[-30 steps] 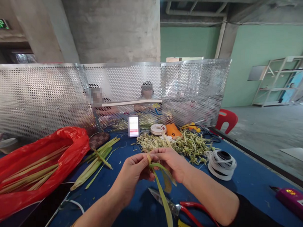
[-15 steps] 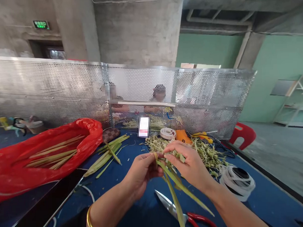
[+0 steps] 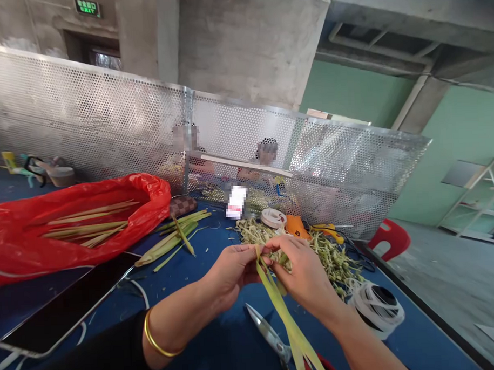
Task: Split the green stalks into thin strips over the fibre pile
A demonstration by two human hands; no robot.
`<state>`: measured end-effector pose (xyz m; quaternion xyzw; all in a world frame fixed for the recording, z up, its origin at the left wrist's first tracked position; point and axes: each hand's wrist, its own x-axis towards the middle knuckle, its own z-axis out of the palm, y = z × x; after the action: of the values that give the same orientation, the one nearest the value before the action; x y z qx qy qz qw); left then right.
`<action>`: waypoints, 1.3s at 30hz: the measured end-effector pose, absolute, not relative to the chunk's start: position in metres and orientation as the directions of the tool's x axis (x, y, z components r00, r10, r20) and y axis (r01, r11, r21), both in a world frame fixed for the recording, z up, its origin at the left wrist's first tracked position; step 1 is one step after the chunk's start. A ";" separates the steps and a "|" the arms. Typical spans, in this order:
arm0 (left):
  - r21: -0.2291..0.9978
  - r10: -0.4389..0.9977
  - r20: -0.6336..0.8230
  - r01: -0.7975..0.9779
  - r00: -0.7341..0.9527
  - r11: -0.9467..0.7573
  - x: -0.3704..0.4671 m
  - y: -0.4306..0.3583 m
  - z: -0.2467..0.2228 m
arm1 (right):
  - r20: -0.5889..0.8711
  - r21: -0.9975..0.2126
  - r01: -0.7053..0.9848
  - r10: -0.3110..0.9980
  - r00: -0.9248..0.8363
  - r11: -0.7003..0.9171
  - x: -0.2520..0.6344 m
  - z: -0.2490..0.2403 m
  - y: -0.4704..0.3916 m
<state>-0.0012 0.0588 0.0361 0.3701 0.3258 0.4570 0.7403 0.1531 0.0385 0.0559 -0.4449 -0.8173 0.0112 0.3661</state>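
Both my hands meet over the blue table and pinch a strip of yellow-green dried leaf (image 3: 284,310). My left hand (image 3: 233,272) grips its upper end between thumb and fingers. My right hand (image 3: 300,264) has thumb and forefinger closed on the same end. The long tails of the leaf hang down toward me, crossing over the scissors (image 3: 268,330), whose blades point away and whose red handles are partly hidden. Behind my right hand spreads a heap of short, crumpled leaf pieces (image 3: 334,263). Fingers cover the exact spot where the leaf is held.
An open red plastic bag (image 3: 150,196) with long dried leaves lies left, near loose leaves (image 3: 172,244) and a black glossy panel (image 3: 68,304). A roll of white ribbon (image 3: 376,310) stands right. A perforated metal screen (image 3: 139,124) crosses the back, with two people behind it.
My view has tilted and shifted. The leaf's tails have swung closer together, hanging more steeply and covering more of the scissors' handles. Both hands stay pinched at the leaf's upper end.
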 end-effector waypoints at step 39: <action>0.887 0.916 -0.215 -0.325 0.339 0.329 -0.016 0.068 0.050 | 0.665 0.328 0.580 0.254 -0.702 0.746 0.151 0.050 0.032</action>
<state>-0.0162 0.0682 0.0501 0.3877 0.3808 0.4304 0.7207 0.1514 0.0322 0.0504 -0.2360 -0.8831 -0.2673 0.3050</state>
